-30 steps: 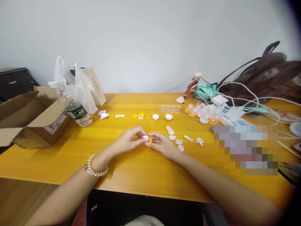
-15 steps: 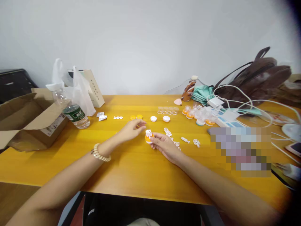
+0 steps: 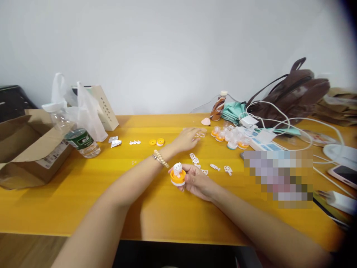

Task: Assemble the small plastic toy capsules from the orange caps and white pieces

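Note:
My right hand (image 3: 195,180) is closed around a small orange base (image 3: 177,178) with a white cut-out figure (image 3: 177,169) standing on top, held just above the yellow table (image 3: 83,193). My left hand (image 3: 187,139) stretches across to the far middle of the table, its fingertips at a row of clear plastic rings (image 3: 201,133); whether it grips one is unclear. White cut-out pieces (image 3: 212,166) lie just beyond my right hand. Two orange discs (image 3: 156,142) sit left of my left hand.
An open cardboard box (image 3: 25,149), a water bottle (image 3: 75,134) and a plastic bag (image 3: 83,111) stand at the left. Assembled orange and clear pieces (image 3: 230,137), a power strip with white cables (image 3: 267,134), a brown bag (image 3: 295,93) and phones (image 3: 344,174) crowd the right.
My left hand left the orange piece and reached forward and right to the clear rings. My right hand stayed put, holding the orange base with the figure.

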